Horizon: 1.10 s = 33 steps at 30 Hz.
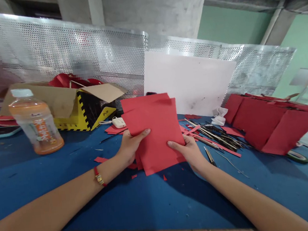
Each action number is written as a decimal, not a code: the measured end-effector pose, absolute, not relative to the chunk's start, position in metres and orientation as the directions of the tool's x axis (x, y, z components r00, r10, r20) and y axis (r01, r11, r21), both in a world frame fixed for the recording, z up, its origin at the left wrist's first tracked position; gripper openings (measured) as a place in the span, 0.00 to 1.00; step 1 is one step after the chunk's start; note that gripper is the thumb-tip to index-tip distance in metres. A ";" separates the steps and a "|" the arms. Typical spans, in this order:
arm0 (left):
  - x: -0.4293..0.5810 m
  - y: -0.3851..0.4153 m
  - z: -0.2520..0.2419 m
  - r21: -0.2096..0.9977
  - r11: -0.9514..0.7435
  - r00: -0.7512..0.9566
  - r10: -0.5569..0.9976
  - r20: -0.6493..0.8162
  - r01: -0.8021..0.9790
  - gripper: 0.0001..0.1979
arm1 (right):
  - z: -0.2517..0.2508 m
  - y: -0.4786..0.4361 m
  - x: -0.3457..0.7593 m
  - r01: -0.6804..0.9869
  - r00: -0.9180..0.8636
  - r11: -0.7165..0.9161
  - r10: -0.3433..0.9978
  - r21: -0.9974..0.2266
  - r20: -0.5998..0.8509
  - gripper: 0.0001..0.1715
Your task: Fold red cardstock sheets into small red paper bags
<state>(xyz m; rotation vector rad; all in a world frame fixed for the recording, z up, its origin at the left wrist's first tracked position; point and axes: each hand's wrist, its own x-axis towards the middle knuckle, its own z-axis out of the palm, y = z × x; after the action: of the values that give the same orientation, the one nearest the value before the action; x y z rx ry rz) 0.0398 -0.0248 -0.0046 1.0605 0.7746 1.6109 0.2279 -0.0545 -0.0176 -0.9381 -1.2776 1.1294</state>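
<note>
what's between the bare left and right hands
Rectangular red paper sheets, stacked unevenly, held by the left hand and the right hand, in the head view.

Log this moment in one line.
left hand: grips red rectangular paper sheets | right hand: grips their opposite side | beneath: blue tabletop
</note>
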 end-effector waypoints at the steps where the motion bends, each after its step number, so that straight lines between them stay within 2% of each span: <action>1: 0.039 -0.024 -0.003 0.856 -0.302 -0.132 0.953 0.271 -0.419 0.21 | -0.019 -0.053 0.228 -0.108 -0.055 0.203 0.976 -0.973 0.210 0.22; 4: 0.039 -0.026 0.001 0.826 -0.292 -0.148 0.957 0.251 -0.482 0.20 | -0.021 -0.051 0.227 -0.107 -0.046 0.176 0.982 -0.979 0.182 0.21; 9: 0.041 -0.032 0.005 0.826 -0.265 -0.039 0.958 0.283 -0.498 0.22 | -0.021 -0.050 0.229 -0.107 -0.023 0.184 0.982 -0.977 0.187 0.21; 13: 0.041 -0.034 0.001 0.839 -0.414 -0.049 0.904 0.426 -0.353 0.23 | -0.022 -0.051 0.228 -0.057 -0.044 0.217 0.975 -0.975 0.219 0.21; 18: 0.039 -0.038 0.001 0.806 -0.578 -0.036 0.815 0.579 -0.126 0.16 | -0.024 -0.053 0.224 -0.066 -0.057 0.291 0.954 -0.954 0.295 0.22; 20: 0.040 -0.039 0.001 0.817 -0.555 -0.023 0.829 0.559 -0.157 0.16 | -0.023 -0.053 0.224 -0.068 -0.051 0.273 0.960 -0.960 0.276 0.22; 26: 0.043 -0.039 0.000 0.882 -0.306 0.022 0.942 0.335 -0.358 0.26 | -0.020 -0.051 0.225 -0.080 0.023 0.226 0.974 -0.971 0.225 0.23; 33: 0.046 -0.038 -0.008 0.916 -0.149 0.155 0.963 0.219 -0.372 0.18 | -0.017 -0.054 0.227 -0.175 0.042 0.198 0.980 -0.964 0.194 0.22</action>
<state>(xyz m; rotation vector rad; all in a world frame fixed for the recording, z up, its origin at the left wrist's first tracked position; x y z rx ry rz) 0.0455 -0.0383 -0.0084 1.1504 0.7024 1.3483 0.2268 -0.0540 -0.0169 -0.9460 -1.1476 1.1259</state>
